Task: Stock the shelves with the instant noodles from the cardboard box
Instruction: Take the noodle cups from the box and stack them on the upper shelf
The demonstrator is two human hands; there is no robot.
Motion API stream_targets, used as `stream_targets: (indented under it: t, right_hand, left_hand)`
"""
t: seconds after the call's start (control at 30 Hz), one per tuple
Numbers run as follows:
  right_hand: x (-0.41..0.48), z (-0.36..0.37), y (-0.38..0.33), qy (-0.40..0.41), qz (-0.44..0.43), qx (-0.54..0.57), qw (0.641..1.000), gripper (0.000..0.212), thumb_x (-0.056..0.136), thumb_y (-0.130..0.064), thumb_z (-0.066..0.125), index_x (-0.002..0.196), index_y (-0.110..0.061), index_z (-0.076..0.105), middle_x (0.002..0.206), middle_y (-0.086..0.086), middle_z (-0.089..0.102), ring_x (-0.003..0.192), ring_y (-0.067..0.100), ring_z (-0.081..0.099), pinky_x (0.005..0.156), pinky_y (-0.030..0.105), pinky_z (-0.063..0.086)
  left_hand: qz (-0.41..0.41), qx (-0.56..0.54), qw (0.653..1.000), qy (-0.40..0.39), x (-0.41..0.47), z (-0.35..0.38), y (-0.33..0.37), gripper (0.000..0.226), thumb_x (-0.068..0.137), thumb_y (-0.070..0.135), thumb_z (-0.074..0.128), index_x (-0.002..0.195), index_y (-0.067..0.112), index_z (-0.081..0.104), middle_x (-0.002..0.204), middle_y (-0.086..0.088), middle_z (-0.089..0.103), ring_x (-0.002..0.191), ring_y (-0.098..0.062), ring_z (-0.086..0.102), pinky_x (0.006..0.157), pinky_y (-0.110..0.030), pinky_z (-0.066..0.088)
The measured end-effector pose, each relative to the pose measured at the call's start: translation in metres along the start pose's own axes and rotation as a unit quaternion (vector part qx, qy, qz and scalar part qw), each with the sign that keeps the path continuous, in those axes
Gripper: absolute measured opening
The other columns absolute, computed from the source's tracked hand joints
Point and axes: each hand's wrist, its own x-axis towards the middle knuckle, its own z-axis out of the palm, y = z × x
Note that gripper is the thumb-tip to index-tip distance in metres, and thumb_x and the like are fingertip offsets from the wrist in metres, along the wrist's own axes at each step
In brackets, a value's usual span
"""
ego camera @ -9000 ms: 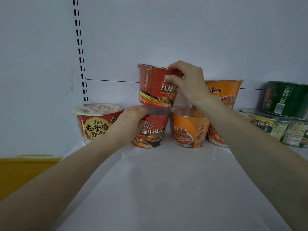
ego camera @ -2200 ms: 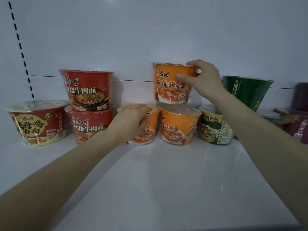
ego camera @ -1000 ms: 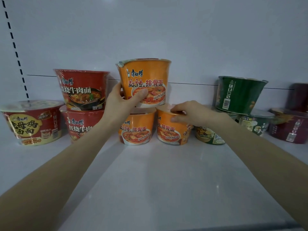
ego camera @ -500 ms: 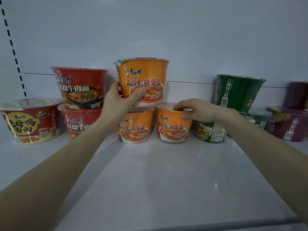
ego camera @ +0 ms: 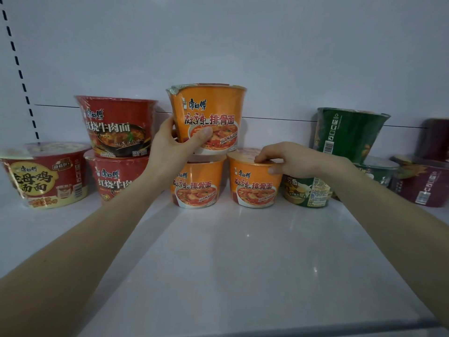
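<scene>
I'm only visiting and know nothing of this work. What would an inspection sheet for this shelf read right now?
Surface: white shelf, bowls along its back.
Job's things: top orange bowl above left orange bowl; right orange bowl beside; red bowls stacked at left; green bowls at right.
Clutter: nothing seen.
Hands: left hand grips top orange bowl; right hand holds right orange bowl's rim.
Cables: nothing seen.
Surroundings: white back panel, slotted upright.

the upper orange bowl (ego camera: 209, 105), lower left orange bowl (ego camera: 196, 183) and lower right orange bowl (ego camera: 255, 186) bear dark lettering and a red soup picture on white. two red bowls (ego camera: 116, 122) have pale lettering. the leftmost bowl (ego camera: 43, 176) is red with a yellow label. the green bowls (ego camera: 349, 132) are dark, the maroon bowl (ego camera: 420, 188) darker; the shelf (ego camera: 243, 263) is white.
</scene>
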Motion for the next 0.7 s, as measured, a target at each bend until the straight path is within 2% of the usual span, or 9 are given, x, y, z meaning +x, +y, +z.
stream_targets:
  t: [0.13,0.3,0.47,0.7]
  right_hand:
    - [0.0007,0.0010,-0.0015,-0.004,0.008,0.014,1.000,0.035,0.090,-0.002,0.053,0.122,-0.014,0.054,0.130,0.003,0.053,0.122,0.017,0.046,0.093,0.023,0.034]
    - [-0.0008,-0.0038,-0.0037,-0.013,0.011,0.022,1.000,0.033,0.091,-0.003,0.052,0.122,-0.014,0.054,0.129,0.002,0.054,0.120,0.015,0.048,0.091,0.021,0.034]
    - [-0.0002,-0.0040,-0.0041,-0.010,0.012,0.019,1.000,0.032,0.091,-0.004,0.052,0.122,-0.014,0.053,0.129,0.002,0.054,0.121,0.015,0.048,0.091,0.022,0.035]
    - [0.0021,0.0047,-0.0004,-0.002,0.018,0.025,1.000,0.032,0.092,-0.006,0.050,0.123,-0.016,0.052,0.130,0.004,0.053,0.122,0.020,0.047,0.097,0.030,0.038]
  left_hand:
    - [0.003,0.007,1.000,0.003,-0.0007,0.0017,-0.0007,0.072,0.067,0.052,0.065,0.128,0.020,0.047,0.120,0.003,0.061,0.103,-0.012,0.061,0.087,-0.034,0.052]
    - [0.010,0.011,1.000,0.005,0.0006,0.0023,-0.0042,0.062,0.075,0.044,0.066,0.129,0.018,0.046,0.119,0.003,0.060,0.102,-0.012,0.060,0.081,-0.026,0.051]
    - [0.012,0.006,1.000,0.010,0.0011,0.0023,-0.0054,0.061,0.077,0.042,0.066,0.129,0.018,0.046,0.119,0.003,0.061,0.102,-0.011,0.060,0.083,-0.028,0.051]
    - [0.014,0.003,1.000,0.005,0.0001,0.0019,-0.0062,0.063,0.074,0.044,0.067,0.128,0.018,0.047,0.119,0.003,0.061,0.101,-0.009,0.061,0.079,-0.023,0.051]
